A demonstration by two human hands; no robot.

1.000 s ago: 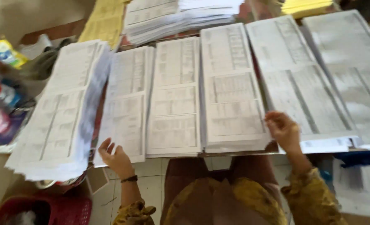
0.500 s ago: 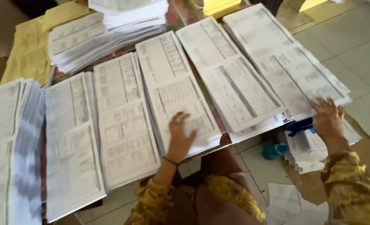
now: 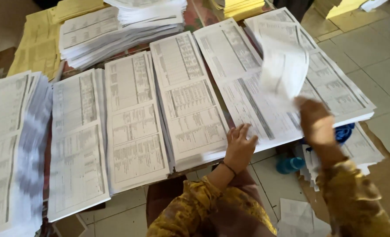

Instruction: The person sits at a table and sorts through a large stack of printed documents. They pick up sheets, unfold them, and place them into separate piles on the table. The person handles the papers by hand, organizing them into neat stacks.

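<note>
Several stacks of long white printed forms lie side by side on a table. My right hand [image 3: 315, 120] grips a single printed sheet [image 3: 283, 70], lifted and blurred above the rightmost stack [image 3: 340, 87]. My left hand [image 3: 240, 147] rests palm down, fingers spread, on the near edge of the second stack from the right [image 3: 241, 83]. A dark band circles my left wrist. Both sleeves are mustard-yellow patterned cloth.
More form stacks [image 3: 133, 123] fill the table to the left, with a tall one [image 3: 10, 145] at the far left. Yellow paper piles [image 3: 37, 39] and a fanned white pile [image 3: 116, 35] lie behind. Loose sheets [image 3: 357, 149] and a blue bottle [image 3: 290, 164] sit on the tiled floor.
My right hand has lifted a sheet off the rightmost stack. My left hand has moved right, from the middle stack to the second stack from the right. The view has shifted slightly.
</note>
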